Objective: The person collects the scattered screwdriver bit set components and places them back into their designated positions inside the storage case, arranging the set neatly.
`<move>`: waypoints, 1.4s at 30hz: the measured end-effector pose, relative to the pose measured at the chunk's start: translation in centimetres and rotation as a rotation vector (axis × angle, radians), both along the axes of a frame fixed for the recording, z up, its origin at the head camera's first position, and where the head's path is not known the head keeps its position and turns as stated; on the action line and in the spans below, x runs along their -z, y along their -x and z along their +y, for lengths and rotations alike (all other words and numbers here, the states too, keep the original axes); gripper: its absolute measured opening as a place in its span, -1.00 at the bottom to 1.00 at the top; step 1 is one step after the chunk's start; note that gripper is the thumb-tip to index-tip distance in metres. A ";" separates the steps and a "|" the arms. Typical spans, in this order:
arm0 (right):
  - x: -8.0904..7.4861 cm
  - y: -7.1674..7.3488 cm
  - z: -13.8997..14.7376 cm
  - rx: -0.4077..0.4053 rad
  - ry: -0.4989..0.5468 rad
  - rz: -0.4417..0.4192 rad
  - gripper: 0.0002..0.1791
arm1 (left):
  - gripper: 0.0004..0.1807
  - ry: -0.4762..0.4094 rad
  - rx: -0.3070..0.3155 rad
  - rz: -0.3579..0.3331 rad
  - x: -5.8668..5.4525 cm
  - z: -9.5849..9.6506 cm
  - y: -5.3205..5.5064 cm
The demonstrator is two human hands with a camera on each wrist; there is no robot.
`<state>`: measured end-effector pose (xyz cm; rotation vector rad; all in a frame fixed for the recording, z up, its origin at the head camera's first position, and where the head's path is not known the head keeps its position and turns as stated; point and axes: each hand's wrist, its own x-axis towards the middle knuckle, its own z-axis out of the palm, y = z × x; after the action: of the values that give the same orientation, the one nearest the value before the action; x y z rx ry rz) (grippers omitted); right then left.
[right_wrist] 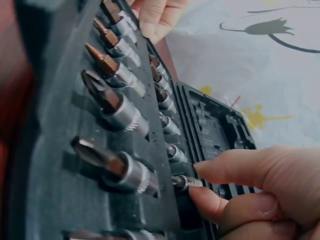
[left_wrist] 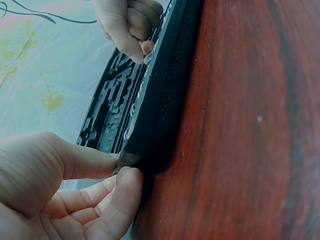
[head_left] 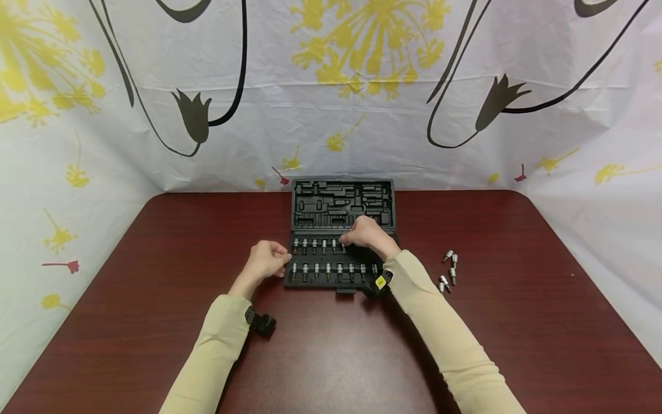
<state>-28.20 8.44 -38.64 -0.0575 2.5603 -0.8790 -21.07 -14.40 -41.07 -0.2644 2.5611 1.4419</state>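
Seating a bit (right_wrist: 183,181) in the case's (head_left: 320,259) back row, apparently: right grip (head_left: 367,232) pinching it, left grip (head_left: 262,261) pinching the case's left edge; next likely calls for pressing it home before fetching loose bits (head_left: 453,275) off the counter (head_left: 517,328).

There is room to pass over the bench (head_left: 331,351) between the two sleeves (head_left: 214,339). The left hand (head_left: 262,261) bars the case's (head_left: 312,258) left edge; the right hand (head_left: 366,234) and wrist camera (head_left: 373,289) cover part of its right side. Behind, patterned cloth (head_left: 289,115) blocks passage.
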 end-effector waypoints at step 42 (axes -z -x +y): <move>-1.1 -1.7 3.0 0.014 -0.032 0.092 -0.42 | -0.86 0.016 0.009 0.013 -0.1 0.1 -0.1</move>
<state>-26.50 11.42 -37.51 -0.0716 2.6628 -0.8594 -20.95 -14.34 -40.92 -0.2460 2.5818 1.4259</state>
